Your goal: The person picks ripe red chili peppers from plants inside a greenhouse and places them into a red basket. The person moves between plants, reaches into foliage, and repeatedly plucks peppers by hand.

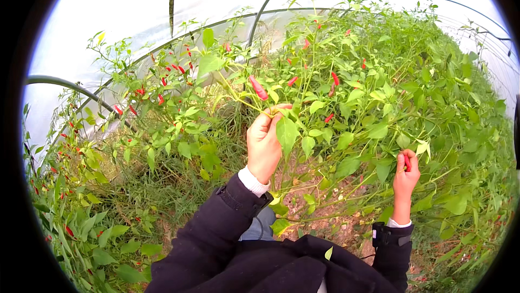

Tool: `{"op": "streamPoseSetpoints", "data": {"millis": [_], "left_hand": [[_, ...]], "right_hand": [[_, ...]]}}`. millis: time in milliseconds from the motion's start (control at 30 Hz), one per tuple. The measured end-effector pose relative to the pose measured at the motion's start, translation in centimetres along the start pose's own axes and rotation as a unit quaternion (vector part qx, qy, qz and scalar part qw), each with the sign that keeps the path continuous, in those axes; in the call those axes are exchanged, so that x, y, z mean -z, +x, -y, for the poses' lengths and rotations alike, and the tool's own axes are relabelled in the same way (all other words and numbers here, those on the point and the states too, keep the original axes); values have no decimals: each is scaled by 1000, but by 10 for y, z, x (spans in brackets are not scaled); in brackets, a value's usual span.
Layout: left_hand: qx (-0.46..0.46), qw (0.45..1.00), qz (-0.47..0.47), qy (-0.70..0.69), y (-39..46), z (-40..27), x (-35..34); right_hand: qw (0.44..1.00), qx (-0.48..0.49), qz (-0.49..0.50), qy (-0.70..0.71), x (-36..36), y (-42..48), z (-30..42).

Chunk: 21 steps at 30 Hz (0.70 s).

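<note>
My left hand [264, 142] pinches a green chili plant stem [254, 107] between thumb and fingers. Just above that grip, a ripe red chili pepper [258, 88] shows on the same branch. A broad green leaf [287, 135] hangs beside my fingers and covers part of them. Farther right and lower, my right hand [405, 175] has its fingers closed around a small red chili pepper [407, 163]. Pale leaves [422, 146] touch or nearly touch its fingertips. Whether that pepper is still joined to a plant, I cannot tell.
Bushy chili plants [162, 126] with several red peppers surround me. Dark hoops [260, 16] hold up the tunnel's white plastic sheeting [122, 4]. Thin branches [325, 216] cross low before my body, above bare reddish soil [317, 191]. Grass [183, 183] grows at left.
</note>
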<state>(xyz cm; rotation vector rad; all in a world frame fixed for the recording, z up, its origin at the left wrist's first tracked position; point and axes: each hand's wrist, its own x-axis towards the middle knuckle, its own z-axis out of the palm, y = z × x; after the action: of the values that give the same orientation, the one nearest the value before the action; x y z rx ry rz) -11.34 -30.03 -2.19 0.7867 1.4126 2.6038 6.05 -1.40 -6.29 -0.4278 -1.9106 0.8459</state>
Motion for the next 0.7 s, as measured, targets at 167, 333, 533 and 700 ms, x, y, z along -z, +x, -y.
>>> {"op": "streamPoseSetpoints", "data": {"millis": [167, 333, 533, 700], "left_hand": [[-17, 993, 113, -9, -7, 12, -10], [86, 955, 268, -94, 2, 20, -29], [68, 934, 347, -51, 25, 73, -26], [123, 900, 416, -39, 62, 73, -18]], "right_hand": [[999, -16, -35, 38, 1, 1, 6], [996, -50, -46, 65, -8, 10, 43], [984, -139, -96, 50, -14, 2, 77], [979, -96, -158, -88, -24, -11, 133]]}}
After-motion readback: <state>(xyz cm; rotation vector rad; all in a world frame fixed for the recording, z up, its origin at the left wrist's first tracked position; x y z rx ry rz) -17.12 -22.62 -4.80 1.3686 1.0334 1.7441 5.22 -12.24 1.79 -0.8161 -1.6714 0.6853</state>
